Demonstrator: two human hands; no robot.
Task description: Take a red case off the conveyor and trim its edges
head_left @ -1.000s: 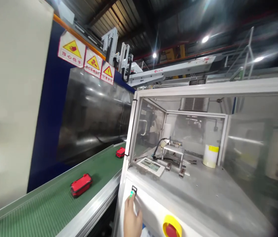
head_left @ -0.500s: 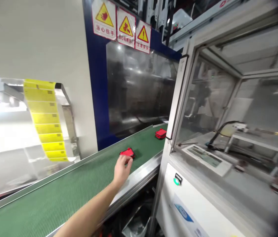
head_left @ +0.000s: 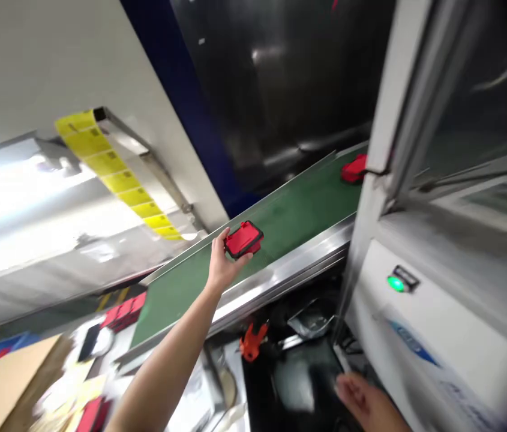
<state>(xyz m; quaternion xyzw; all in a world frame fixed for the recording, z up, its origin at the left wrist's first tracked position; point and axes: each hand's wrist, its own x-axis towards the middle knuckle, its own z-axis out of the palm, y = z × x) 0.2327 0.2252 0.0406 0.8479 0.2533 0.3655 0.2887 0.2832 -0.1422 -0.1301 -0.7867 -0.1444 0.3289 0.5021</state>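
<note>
At the centre of the frame, our left hand (head_left: 222, 267) grips a red case (head_left: 244, 239) just above the green conveyor belt (head_left: 300, 210). At the lower right, our blurred right hand (head_left: 363, 402) hangs low; we cannot tell its grip.

Both arms are bare — no sleeve, glove, watch or ring shows. The left hand (head_left: 222, 268) has a long forearm in view up to the elbow; the right hand (head_left: 363, 400) is blurred, its fingers (head_left: 345, 387) barely distinct.
</note>
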